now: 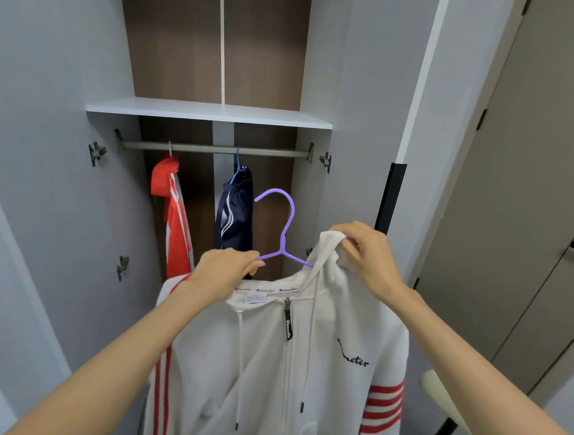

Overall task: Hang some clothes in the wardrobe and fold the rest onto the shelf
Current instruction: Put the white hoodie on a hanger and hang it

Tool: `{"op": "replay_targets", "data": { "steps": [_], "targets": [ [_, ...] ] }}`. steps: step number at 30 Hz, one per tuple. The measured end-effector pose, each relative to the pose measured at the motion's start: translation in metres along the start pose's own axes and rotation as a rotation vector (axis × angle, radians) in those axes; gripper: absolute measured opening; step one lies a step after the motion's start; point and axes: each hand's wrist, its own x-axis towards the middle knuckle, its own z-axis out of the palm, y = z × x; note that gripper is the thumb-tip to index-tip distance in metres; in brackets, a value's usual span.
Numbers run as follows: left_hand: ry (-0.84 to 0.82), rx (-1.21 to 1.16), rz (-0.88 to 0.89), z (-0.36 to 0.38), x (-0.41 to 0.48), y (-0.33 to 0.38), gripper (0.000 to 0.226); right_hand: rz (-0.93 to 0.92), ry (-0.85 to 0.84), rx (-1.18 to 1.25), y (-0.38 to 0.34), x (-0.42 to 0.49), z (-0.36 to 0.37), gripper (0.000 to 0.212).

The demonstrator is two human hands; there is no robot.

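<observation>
A white zip-front hoodie [277, 364] hangs in front of the open wardrobe [45, 129], below and nearer the viewer than the hanging rail [215, 149]. The garment has red stripes down one side and red bands round the sleeve on the other, two white drawcords with dark tips, a black zip pull with script lettering at the collar, and black script on the chest. A purple hanger [283, 230] sits partly inside its neck opening: the hook rises clear above the collar, below the rail and not on it, while one arm of the hanger disappears under the hood fabric. The left hand [226, 272] grips the hoodie at the collar, its curled fingers closed round the fabric and touching the exposed arm of the hanger. The right hand [367, 254] is raised a little higher, pinching the bunched hood between thumb and curled fingers. On the rail itself, a red garment [172, 215] with white stripes hangs toward the rail's left end, and a navy garment [235, 210] with white stripes hangs from a blue hanger [237, 167] near the rail's middle; the two are apart from each other. Directly above the rail runs a white shelf [208, 112]. Below and to the right of the rail, beyond the wardrobe door edge, part of a pale chair [443, 398] is visible.
</observation>
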Motion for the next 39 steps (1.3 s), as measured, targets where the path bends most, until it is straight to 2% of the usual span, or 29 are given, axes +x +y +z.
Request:
{"op": "replay_targets", "data": {
  "steps": [4,7,8,9,11,12,13,14,16,17,18,20,22,25,28,30,35,39],
  "targets": [
    [0.003,0.031,-0.111,0.015,-0.002,0.003,0.027,-0.136,0.068,-0.182,-0.015,-0.007,-0.013,0.019],
    [0.002,-0.029,-0.187,0.012,0.005,0.001,0.03,-0.4,0.109,-0.524,-0.029,-0.026,-0.018,0.013],
    [0.001,-0.054,-0.203,0.009,0.007,0.0,0.032,-0.456,0.052,-0.616,-0.031,-0.034,-0.015,0.006],
    [0.013,-0.065,-0.201,0.008,0.009,0.001,0.033,-0.451,-0.074,-0.697,-0.031,-0.04,-0.011,0.005],
    [0.041,-0.073,-0.158,0.006,0.013,0.006,0.032,-0.19,-0.425,-0.828,-0.032,-0.048,-0.006,0.026],
    [0.053,-0.09,-0.132,0.006,0.014,0.009,0.032,-0.01,-0.526,-0.831,-0.03,-0.051,-0.006,0.039],
    [0.061,-0.111,-0.114,0.006,0.015,0.013,0.031,0.109,-0.526,-0.792,-0.029,-0.052,-0.006,0.044],
    [0.066,-0.123,-0.102,0.006,0.016,0.015,0.031,0.182,-0.441,-0.727,-0.032,-0.051,-0.007,0.044],
    [0.074,-0.1,-0.06,0.003,0.017,0.02,0.029,0.18,-0.178,-0.603,-0.035,-0.046,-0.008,0.039],
    [0.082,-0.074,-0.024,0.002,0.017,0.021,0.027,0.148,-0.109,-0.536,-0.035,-0.042,-0.007,0.036],
    [0.1,-0.061,0.017,0.002,0.016,0.023,0.026,0.139,-0.119,-0.444,-0.037,-0.038,-0.006,0.033],
    [0.175,-0.075,0.093,0.001,0.013,0.024,0.025,0.169,-0.289,-0.299,-0.039,-0.032,-0.002,0.027],
    [0.245,-0.069,0.123,-0.002,0.009,0.024,0.026,0.234,-0.389,-0.262,-0.039,-0.032,0.01,0.018],
    [0.266,-0.06,0.082,-0.008,0.007,0.015,0.033,0.254,-0.269,-0.176,-0.037,-0.037,0.03,0.023],
    [0.297,-0.217,-0.014,-0.016,0.005,-0.003,0.026,0.276,-0.103,0.012,-0.047,-0.035,0.046,0.026],
    [0.338,-0.327,-0.054,-0.02,0.002,-0.019,0.023,0.316,-0.039,0.039,-0.056,-0.026,0.049,0.025],
    [0.372,-0.492,-0.054,-0.021,-0.013,-0.053,0.03,0.338,-0.095,0.039,-0.075,-0.005,0.059,0.024],
    [0.277,-0.287,-0.357,-0.015,-0.01,-0.068,0.029,0.371,-0.16,0.008,-0.082,0.0,0.068,0.024]
  ]
}}
